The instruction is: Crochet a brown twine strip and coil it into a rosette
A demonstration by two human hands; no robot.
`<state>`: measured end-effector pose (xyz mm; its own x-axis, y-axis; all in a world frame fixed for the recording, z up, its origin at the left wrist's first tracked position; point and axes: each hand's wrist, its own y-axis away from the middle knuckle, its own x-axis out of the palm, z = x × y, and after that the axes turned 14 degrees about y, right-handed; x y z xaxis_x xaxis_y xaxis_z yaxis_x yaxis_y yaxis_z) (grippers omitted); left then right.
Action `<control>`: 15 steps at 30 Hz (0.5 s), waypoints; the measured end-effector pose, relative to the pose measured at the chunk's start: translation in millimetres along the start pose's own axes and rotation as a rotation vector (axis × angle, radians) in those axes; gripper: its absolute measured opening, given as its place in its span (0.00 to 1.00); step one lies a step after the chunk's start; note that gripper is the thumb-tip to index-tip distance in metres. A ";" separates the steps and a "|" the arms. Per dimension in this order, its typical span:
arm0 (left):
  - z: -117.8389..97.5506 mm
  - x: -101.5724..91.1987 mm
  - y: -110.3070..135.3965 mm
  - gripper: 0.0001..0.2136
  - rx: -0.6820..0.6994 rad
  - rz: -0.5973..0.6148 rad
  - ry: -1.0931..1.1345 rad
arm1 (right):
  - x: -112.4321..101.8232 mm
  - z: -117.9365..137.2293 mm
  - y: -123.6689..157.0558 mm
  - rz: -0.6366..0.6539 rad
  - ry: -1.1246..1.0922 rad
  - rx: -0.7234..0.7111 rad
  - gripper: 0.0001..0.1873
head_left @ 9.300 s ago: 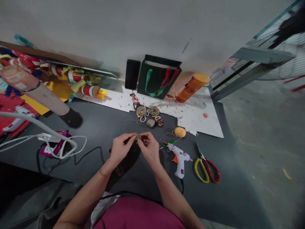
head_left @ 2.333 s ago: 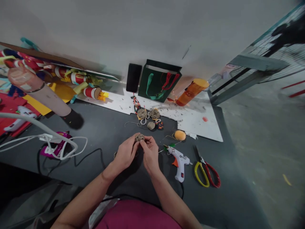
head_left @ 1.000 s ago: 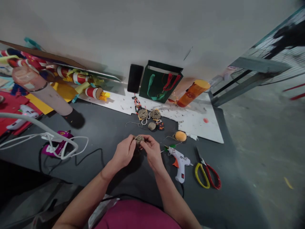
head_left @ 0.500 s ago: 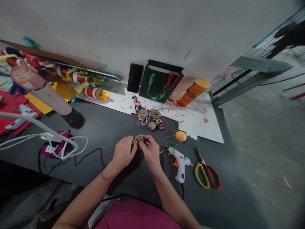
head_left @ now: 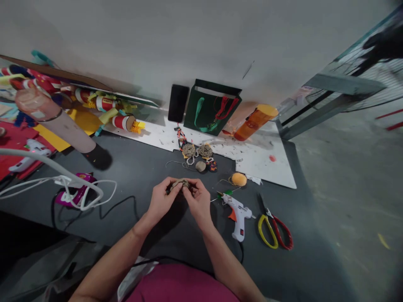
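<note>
Between my two hands, a brown twine rosette (head_left: pixel 180 183) is pinched above the dark table. My left hand (head_left: pixel 161 197) grips its left side, thumb on the near face. On its right side is my right hand (head_left: pixel 198 201), with its thumb pressed against the coils; the fingers behind are partly hidden. Beyond my hands lie two similar twine rosettes, a left one (head_left: pixel 189 150) and a right one (head_left: pixel 205 150), with white beads around them. A small twine roll (head_left: pixel 200 166) sits just in front of these. Right of my hands rests a white glue gun (head_left: pixel 239 216).
Scissors (head_left: pixel 270 224) with yellow and red handles lie right of the glue gun. An orange egg-shaped piece (head_left: pixel 239 179) has twine beside it. Behind stand a phone (head_left: pixel 178 102), a green gift bag (head_left: pixel 212 108) and an orange cylinder (head_left: pixel 255 122). Leftward are a bottle (head_left: pixel 71 130) and a purple power strip (head_left: pixel 76 191).
The twine rosette has been tilted flatter between my fingers, and my left hand's grip has shifted slightly. Both hands stay in nearly the same place.
</note>
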<state>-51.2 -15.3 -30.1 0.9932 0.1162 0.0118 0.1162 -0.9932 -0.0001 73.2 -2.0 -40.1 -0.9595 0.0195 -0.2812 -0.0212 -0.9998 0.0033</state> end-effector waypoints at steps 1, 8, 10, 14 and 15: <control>0.3 0.3 -0.2 0.11 -0.013 0.006 0.032 | 0.5 -0.5 -0.3 -0.006 -0.030 0.024 0.08; 1.9 3.2 -0.5 0.10 -0.061 -0.022 0.105 | 3.7 -2.3 0.3 -0.028 -0.130 0.095 0.09; 1.9 4.4 -0.2 0.11 -0.049 -0.023 0.094 | 3.6 -2.0 0.7 -0.050 -0.146 0.093 0.09; 2.4 6.7 0.7 0.11 -0.062 -0.026 0.093 | 3.4 -1.9 -0.1 -0.061 -0.151 0.089 0.10; 2.7 7.2 1.2 0.11 -0.066 -0.034 0.097 | 3.7 -2.3 -0.7 -0.064 -0.145 0.087 0.09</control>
<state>-43.9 -15.6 -32.7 0.9825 0.1523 0.1070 0.1456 -0.9870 0.0675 70.4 -1.3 -43.4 -0.9857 0.0907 -0.1422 -0.1021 -0.9920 0.0746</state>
